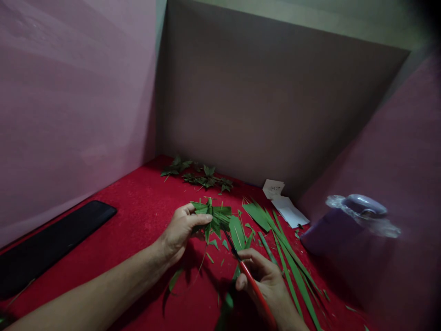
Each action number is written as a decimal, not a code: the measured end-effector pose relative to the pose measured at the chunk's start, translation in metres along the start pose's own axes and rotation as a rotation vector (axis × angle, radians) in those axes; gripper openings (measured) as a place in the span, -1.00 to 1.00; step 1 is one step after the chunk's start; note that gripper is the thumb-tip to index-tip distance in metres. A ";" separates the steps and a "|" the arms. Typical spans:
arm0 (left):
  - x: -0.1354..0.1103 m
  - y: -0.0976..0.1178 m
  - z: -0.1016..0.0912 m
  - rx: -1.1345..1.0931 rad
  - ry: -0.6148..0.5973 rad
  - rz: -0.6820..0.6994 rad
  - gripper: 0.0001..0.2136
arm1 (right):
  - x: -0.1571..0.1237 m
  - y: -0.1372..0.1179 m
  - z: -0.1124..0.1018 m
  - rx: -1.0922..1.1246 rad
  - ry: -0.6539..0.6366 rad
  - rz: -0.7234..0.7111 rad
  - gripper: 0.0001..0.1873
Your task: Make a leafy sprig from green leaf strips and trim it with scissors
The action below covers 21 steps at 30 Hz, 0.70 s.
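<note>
My left hand (182,227) pinches a folded, star-shaped piece of green leaf (217,216) between thumb and fingers, above the red cloth. From the lower right, my right hand (263,278) grips scissors (253,285) with red handles. Their dark blades point up and left, with the tips at the lower right edge of the leaf piece. Whether the blades are touching it I cannot tell. Cut leaf scraps (214,243) and a broad leaf strip (237,233) lie just beyond the scissors. A thin strand hangs below my left hand.
Long green leaf blades (292,257) spread along the right. Several finished leaf shapes (206,177) lie at the back. White papers (289,211) rest near the back wall, beside a purple container (334,230) with clear plastic on it. A long black object (58,243) lies at left on the red cloth (138,202).
</note>
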<state>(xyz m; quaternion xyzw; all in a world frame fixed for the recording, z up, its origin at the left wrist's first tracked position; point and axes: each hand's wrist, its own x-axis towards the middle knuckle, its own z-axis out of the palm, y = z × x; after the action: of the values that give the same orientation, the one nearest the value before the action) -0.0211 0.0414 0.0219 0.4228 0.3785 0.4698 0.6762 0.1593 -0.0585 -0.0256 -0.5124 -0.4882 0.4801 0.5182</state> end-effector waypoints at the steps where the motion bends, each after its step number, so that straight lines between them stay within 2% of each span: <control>1: 0.000 0.000 0.000 0.001 -0.004 -0.001 -0.85 | 0.000 -0.002 0.000 -0.011 0.003 0.008 -0.64; 7: 0.001 -0.001 -0.001 0.013 -0.033 0.000 -0.84 | -0.002 -0.011 0.004 -0.047 -0.023 0.017 -0.53; 21: 0.001 -0.001 -0.002 -0.006 -0.049 -0.005 -0.85 | 0.000 0.001 0.001 0.022 -0.011 -0.001 -0.67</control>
<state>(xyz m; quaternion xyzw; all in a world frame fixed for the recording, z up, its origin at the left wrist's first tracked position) -0.0220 0.0421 0.0201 0.4313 0.3614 0.4585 0.6878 0.1580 -0.0587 -0.0263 -0.5038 -0.4862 0.4879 0.5213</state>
